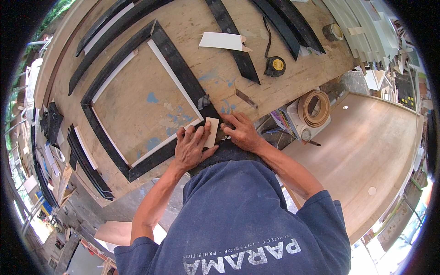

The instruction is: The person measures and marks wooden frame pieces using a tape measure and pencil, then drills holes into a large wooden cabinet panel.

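A black mitred frame (178, 66) with a white inner lip lies flat on the plywood worktop, its near right corner close to my body. At that corner, my left hand (192, 145) holds a small pale wooden block (211, 132) against the black face. The index finger presses along the block's side, and the thumb is at its lower end. Just to the right, my right hand (243, 133) has its fingers bent in at the frame's corner. Whatever they pinch there is too small to make out. A grey smudge or scrap (204, 100) shows on the frame's right side.
A tape measure (275, 66), a white offcut (221, 41), a metal strip (246, 98) and a small tin (332, 32) lie on the worktop. More black mouldings (231, 39) surround the frame. To the right, a rolled wood-coloured band (314, 109) rests beside a large wooden panel (366, 160).
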